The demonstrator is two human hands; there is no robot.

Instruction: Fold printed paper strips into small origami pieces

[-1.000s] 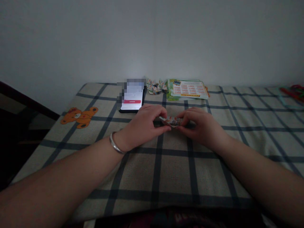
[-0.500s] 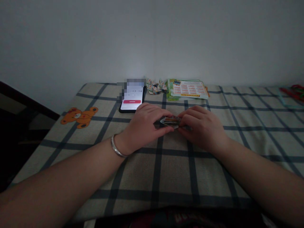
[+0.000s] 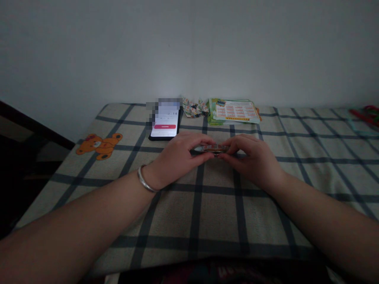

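Observation:
Between my two hands is a small piece of folded printed paper (image 3: 213, 148), held low over the checked tablecloth. My left hand (image 3: 183, 153), with a silver bangle at the wrist, pinches its left part between thumb and fingers. On the other side my right hand (image 3: 253, 157) grips the right part, thumb below and fingers above. Both thumb tips nearly meet at the near edge. The fingertips cover parts of the paper, so its full shape is hidden.
A lit phone (image 3: 165, 124) lies beyond my left hand. Beside it are folded paper pieces (image 3: 194, 108) and a stack of printed cards (image 3: 235, 111) near the wall. An orange bear cutout (image 3: 100, 146) lies left. A red item (image 3: 365, 116) sits far right.
The folded paper has turned or flattened, with its printed side now facing me instead of its open layered edge. My right thumb and fingers have shifted their hold slightly.

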